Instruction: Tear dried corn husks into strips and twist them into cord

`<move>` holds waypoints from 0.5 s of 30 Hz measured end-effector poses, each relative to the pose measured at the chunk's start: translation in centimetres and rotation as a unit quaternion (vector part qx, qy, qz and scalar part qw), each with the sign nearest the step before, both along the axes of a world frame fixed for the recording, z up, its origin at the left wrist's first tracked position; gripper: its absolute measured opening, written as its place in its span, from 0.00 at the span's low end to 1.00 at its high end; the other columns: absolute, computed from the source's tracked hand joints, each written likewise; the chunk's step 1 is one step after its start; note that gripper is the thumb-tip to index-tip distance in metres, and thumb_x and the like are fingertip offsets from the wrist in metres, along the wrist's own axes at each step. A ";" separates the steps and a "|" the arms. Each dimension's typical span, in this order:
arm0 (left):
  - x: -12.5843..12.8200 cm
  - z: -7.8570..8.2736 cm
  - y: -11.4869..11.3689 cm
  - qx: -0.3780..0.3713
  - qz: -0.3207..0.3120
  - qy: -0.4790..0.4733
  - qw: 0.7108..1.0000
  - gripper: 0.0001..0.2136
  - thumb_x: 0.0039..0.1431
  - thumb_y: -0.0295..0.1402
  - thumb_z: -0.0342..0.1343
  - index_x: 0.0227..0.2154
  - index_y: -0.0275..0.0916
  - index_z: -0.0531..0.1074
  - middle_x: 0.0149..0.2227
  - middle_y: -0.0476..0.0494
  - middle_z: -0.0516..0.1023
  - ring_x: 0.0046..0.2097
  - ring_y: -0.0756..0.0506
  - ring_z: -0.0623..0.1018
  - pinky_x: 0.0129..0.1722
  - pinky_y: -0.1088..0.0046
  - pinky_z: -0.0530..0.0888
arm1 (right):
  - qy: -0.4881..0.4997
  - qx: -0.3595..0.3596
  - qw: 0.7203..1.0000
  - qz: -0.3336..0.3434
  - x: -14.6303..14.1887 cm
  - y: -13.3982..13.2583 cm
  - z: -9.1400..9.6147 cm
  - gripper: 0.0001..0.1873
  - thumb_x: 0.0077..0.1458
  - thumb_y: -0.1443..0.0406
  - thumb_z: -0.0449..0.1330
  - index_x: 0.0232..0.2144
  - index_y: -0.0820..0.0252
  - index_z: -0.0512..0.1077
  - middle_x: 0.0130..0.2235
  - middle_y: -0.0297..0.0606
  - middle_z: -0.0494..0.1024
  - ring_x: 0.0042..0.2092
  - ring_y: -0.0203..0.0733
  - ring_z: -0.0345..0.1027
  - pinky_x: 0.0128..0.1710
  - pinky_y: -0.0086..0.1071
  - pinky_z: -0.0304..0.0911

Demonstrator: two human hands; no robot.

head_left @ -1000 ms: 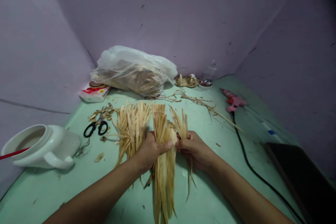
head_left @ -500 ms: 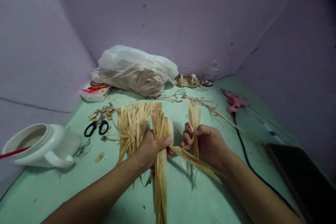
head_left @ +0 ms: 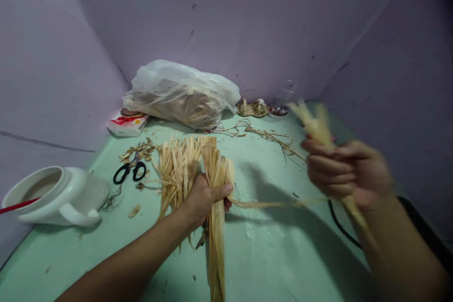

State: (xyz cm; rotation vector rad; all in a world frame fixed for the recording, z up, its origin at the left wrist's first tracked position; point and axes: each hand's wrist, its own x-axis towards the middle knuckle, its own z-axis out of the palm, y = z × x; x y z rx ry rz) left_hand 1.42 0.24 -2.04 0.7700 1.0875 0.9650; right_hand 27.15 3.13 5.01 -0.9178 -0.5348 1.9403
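My left hand (head_left: 208, 198) is closed round a thick bundle of dried, straw-coloured leaf strips (head_left: 216, 240), thumb pressed across it near the table's middle. Raised at the right, my right hand (head_left: 345, 172) grips a smaller bunch of pale strips (head_left: 316, 127), blurred by motion, its frayed ends fanning out above the fist. A thin strip (head_left: 272, 204) stretches from the left hand's bundle toward the right hand. Just left of my left hand lies a heap of loose split strips (head_left: 180, 165).
Black-handled scissors (head_left: 130, 170) lie among leaf scraps on the green table (head_left: 276, 259). A white jug (head_left: 67, 193) rests on its side at the left. A filled plastic bag (head_left: 184, 94), a tissue pack (head_left: 128, 125) and a woven piece (head_left: 252, 108) line the wall. A black cable (head_left: 341, 229) runs at right.
My right hand has moved right and upward with its bunch, now covering the pink glue gun. The strip between the hands is drawn out longer and straighter. My left hand stays in place.
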 end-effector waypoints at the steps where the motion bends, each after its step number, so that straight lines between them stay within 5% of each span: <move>1: 0.0 0.0 0.0 0.004 0.000 -0.004 1.000 0.15 0.36 0.36 0.64 0.23 0.36 0.65 0.15 0.53 0.67 0.16 0.53 0.66 0.16 0.77 0.65 | 0.017 0.044 0.998 -0.045 0.6 -0.2 0.5 0.22 0.49 0.59 0.31 0.18 0.67 0.56 0.10 0.18 0.51 0.10 0.12 0.30 0.17 0.17 0.22; 4: 0.0 0.0 0.0 0.014 0.000 -0.017 1.000 0.15 0.34 0.35 0.65 0.24 0.35 0.65 0.17 0.53 0.67 0.17 0.54 0.66 0.16 0.77 0.65 | 0.030 0.096 0.990 -0.096 1.2 -0.6 1.3 0.22 0.49 0.54 0.38 0.17 0.64 0.57 0.09 0.17 0.48 0.10 0.15 0.29 0.16 0.16 0.19; 6: 0.1 0.0 0.1 0.013 0.000 -0.020 1.000 0.16 0.33 0.34 0.65 0.24 0.35 0.66 0.17 0.54 0.67 0.17 0.54 0.66 0.16 0.78 0.65 | -0.042 0.032 0.999 -0.013 -0.4 -0.7 0.7 0.21 0.51 0.56 0.39 0.20 0.67 0.60 0.10 0.19 0.54 0.12 0.14 0.33 0.16 0.18 0.24; 9: 0.2 0.0 0.2 0.001 -0.008 -0.014 1.000 0.16 0.33 0.36 0.65 0.23 0.35 0.66 0.15 0.53 0.66 0.15 0.54 0.65 0.14 0.78 0.64 | -0.130 -0.020 0.984 0.122 -5.0 -0.7 -1.5 0.11 0.39 0.62 0.62 0.23 0.61 0.63 0.12 0.17 0.48 0.14 0.19 0.34 0.12 0.18 0.28; 15: 0.4 0.5 0.2 0.011 -0.018 0.020 1.000 0.15 0.32 0.34 0.66 0.22 0.33 0.68 0.15 0.52 0.67 0.15 0.53 0.66 0.13 0.78 0.65 | -0.231 0.016 0.963 0.139 -10.4 -1.4 -4.9 0.18 0.34 0.57 0.67 0.21 0.61 0.63 0.13 0.20 0.49 0.15 0.23 0.35 0.13 0.23 0.30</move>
